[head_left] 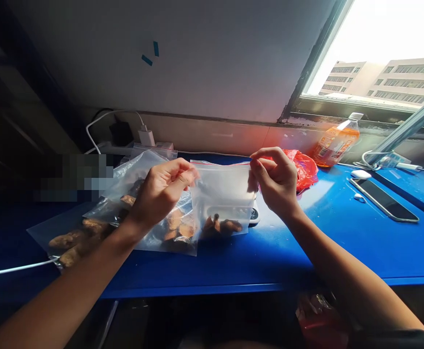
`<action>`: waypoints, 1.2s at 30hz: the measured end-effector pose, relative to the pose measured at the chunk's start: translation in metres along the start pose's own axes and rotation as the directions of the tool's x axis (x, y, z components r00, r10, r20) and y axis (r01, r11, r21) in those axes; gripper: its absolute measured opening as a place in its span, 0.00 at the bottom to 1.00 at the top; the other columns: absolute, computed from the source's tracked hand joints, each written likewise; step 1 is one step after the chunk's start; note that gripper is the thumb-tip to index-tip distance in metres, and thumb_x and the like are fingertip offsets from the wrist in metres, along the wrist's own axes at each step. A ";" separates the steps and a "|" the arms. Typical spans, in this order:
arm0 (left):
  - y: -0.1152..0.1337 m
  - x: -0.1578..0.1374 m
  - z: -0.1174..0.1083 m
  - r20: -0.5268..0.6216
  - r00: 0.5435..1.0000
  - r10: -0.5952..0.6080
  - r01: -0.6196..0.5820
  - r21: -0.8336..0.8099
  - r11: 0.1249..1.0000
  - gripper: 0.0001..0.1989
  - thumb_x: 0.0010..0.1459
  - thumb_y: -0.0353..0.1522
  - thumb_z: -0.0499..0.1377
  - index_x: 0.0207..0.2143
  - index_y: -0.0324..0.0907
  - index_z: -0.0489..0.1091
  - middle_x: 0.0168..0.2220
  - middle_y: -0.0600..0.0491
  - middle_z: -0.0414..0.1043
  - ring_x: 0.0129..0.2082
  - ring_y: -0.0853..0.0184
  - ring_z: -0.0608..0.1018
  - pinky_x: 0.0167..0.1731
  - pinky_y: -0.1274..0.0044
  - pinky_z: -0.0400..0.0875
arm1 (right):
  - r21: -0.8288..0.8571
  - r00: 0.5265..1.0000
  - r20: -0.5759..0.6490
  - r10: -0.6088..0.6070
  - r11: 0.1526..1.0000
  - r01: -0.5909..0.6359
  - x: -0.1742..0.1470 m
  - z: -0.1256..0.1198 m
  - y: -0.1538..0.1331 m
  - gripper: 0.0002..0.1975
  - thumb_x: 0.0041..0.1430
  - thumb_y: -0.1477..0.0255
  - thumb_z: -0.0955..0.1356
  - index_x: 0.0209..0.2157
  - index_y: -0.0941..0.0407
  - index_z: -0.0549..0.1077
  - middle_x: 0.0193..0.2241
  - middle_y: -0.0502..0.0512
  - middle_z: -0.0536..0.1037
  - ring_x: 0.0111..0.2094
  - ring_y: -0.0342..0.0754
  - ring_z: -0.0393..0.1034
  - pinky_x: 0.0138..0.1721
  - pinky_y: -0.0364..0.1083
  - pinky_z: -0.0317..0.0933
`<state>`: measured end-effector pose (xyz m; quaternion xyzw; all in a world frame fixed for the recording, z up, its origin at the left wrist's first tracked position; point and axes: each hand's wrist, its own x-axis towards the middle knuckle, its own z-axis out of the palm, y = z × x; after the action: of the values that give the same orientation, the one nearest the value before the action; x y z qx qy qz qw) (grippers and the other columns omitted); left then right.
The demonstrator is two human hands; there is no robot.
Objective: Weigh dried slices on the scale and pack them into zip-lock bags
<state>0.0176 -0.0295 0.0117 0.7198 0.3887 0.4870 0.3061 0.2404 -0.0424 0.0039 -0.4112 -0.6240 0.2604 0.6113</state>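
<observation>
A frosted zip bag (221,189) with a red line along its top hangs upright between my hands. Dark brown dried pieces (221,226) lie at its bottom. My right hand (276,182) pinches its upper right corner between thumb and forefinger. At the upper left corner, my left hand (168,186) has its thumb and fingers closed on the bag's edge, the fingertips slightly blurred. Left of it lies another clear bag (154,240) with brown chunks, partly hidden by my left wrist. Larger brown lumps (68,241) fill a further bag under my left forearm.
Behind the zip bag, part of a white scale (254,214) shows. A red plastic bag (305,170), an orange drink bottle (337,141), a phone (383,199) and a white earbud case (361,174) are on the blue table (234,274). A white charger (146,136) stands by the wall.
</observation>
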 end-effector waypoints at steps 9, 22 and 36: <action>0.013 -0.012 0.002 -0.011 1.000 -0.017 0.017 -0.050 0.999 0.12 0.54 0.31 0.53 0.18 0.42 0.67 0.20 0.56 0.67 0.25 0.68 0.70 0.29 0.75 0.65 | -0.029 0.985 0.156 -0.074 0.996 0.079 0.001 -0.004 0.011 0.10 0.62 0.61 0.65 0.38 0.54 0.67 0.19 0.45 0.70 0.18 0.41 0.66 0.21 0.42 0.61; 0.001 -0.016 0.018 0.043 0.902 0.429 -0.412 0.378 0.829 0.09 0.59 0.31 0.56 0.34 0.40 0.76 0.29 0.53 0.74 0.29 0.68 0.74 0.31 0.76 0.66 | -0.630 0.816 0.560 -0.142 0.567 0.531 0.004 0.016 -0.049 0.06 0.58 0.72 0.67 0.37 0.57 0.74 0.36 0.57 0.77 0.41 0.52 0.68 0.44 0.52 0.58; -0.006 -0.012 0.013 0.090 0.868 0.488 -0.472 0.454 0.756 0.10 0.63 0.34 0.53 0.32 0.40 0.73 0.26 0.54 0.73 0.27 0.68 0.73 0.30 0.76 0.66 | -0.636 0.839 0.527 -0.136 0.592 0.496 0.006 0.029 -0.056 0.04 0.54 0.76 0.66 0.29 0.57 0.74 0.31 0.52 0.78 0.34 0.47 0.69 0.37 0.47 0.50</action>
<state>0.0255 -0.0380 -0.0033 0.8382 0.3009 0.4545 -0.0158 0.2014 -0.0623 0.0501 -0.4379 -0.8555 -0.0546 0.2709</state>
